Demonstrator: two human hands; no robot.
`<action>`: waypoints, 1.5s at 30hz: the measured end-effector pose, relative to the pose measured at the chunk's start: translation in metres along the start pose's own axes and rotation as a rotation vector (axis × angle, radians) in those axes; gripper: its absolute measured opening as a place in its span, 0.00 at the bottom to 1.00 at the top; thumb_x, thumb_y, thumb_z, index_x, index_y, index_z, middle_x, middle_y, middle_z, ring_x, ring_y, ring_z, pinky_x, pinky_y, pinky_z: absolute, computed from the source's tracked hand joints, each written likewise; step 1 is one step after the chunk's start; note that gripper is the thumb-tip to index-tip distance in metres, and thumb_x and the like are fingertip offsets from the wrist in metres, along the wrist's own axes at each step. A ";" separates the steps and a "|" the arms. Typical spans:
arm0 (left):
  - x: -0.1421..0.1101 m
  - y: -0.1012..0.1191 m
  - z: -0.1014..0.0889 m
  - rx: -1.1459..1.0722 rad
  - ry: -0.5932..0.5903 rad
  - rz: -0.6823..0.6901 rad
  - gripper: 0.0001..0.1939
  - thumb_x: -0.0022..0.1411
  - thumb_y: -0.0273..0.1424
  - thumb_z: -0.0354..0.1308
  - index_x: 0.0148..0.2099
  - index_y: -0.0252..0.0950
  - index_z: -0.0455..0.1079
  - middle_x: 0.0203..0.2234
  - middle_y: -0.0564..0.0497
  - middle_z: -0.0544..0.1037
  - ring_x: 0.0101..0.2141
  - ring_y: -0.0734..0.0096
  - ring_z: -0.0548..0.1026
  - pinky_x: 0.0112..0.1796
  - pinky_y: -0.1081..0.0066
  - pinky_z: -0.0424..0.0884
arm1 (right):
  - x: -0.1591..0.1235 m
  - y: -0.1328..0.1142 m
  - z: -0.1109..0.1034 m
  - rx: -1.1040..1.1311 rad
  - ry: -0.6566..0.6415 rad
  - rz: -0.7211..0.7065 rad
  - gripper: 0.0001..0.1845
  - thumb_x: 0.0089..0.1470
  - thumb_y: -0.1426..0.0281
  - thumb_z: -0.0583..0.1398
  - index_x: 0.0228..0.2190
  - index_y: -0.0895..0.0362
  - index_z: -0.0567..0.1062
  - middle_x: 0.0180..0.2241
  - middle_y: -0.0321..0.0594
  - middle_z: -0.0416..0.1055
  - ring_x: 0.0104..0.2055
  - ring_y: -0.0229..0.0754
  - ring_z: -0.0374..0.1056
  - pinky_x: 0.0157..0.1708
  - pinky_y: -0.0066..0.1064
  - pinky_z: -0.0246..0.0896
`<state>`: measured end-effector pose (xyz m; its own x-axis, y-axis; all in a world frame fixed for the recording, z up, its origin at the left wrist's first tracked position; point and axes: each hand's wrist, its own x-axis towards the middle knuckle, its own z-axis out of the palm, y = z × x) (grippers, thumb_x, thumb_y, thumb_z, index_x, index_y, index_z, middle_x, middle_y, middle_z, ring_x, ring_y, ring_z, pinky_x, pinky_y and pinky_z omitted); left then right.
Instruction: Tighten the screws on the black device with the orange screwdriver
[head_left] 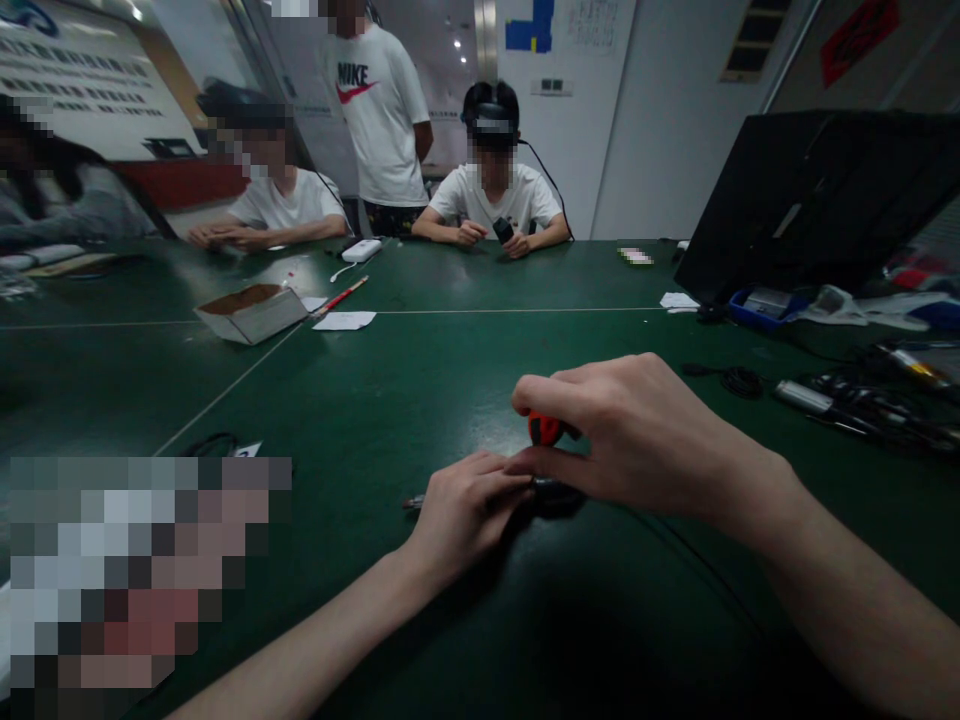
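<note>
My right hand (pixel 637 430) is closed with thumb and fingers around a red-and-black screwdriver handle (pixel 544 428). The screwdriver's shaft and tip are hidden behind the fingers. Just below and to the left, my left hand (pixel 472 505) is closed on a slim black tool lying low over the table. A metal end (pixel 412 503) of this tool sticks out left of my fingers, and its black body (pixel 555 497) shows on the right under my right hand. From there a thin black cable (pixel 697 560) runs toward the lower right. The two hands touch or nearly touch.
On the green table (pixel 420 400) stands an open white box (pixel 259 315), with a red pencil-like stick (pixel 341 297) and paper (pixel 345 321) beside it. Black cables and tools (pixel 862 400) lie at right, below a black monitor (pixel 817 200). Several people are across the table.
</note>
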<state>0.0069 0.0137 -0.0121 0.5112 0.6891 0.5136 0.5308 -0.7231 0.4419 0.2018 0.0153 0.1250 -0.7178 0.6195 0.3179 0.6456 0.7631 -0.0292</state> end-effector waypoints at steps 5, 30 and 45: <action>0.000 0.000 0.001 -0.055 0.022 -0.007 0.07 0.63 0.24 0.56 0.36 0.36 0.76 0.30 0.49 0.78 0.33 0.67 0.77 0.34 0.70 0.73 | -0.001 -0.001 -0.001 0.076 -0.016 -0.015 0.07 0.58 0.68 0.56 0.39 0.55 0.65 0.31 0.33 0.69 0.27 0.35 0.60 0.24 0.28 0.44; 0.000 -0.002 0.003 0.077 0.051 0.053 0.11 0.67 0.30 0.53 0.39 0.35 0.76 0.33 0.46 0.80 0.31 0.66 0.78 0.31 0.71 0.74 | 0.005 0.007 0.012 -0.082 0.080 0.099 0.10 0.58 0.61 0.57 0.35 0.55 0.65 0.25 0.33 0.69 0.24 0.37 0.62 0.23 0.28 0.40; -0.001 -0.004 0.004 0.088 0.073 0.068 0.10 0.66 0.31 0.54 0.38 0.35 0.77 0.32 0.47 0.80 0.31 0.67 0.78 0.30 0.71 0.73 | 0.005 0.006 0.012 0.008 0.052 0.098 0.11 0.56 0.67 0.57 0.41 0.56 0.63 0.27 0.33 0.70 0.25 0.37 0.63 0.23 0.27 0.44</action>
<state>0.0071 0.0165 -0.0172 0.4991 0.6313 0.5937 0.5553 -0.7589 0.3401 0.1989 0.0254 0.1152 -0.6366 0.6810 0.3620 0.7098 0.7009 -0.0704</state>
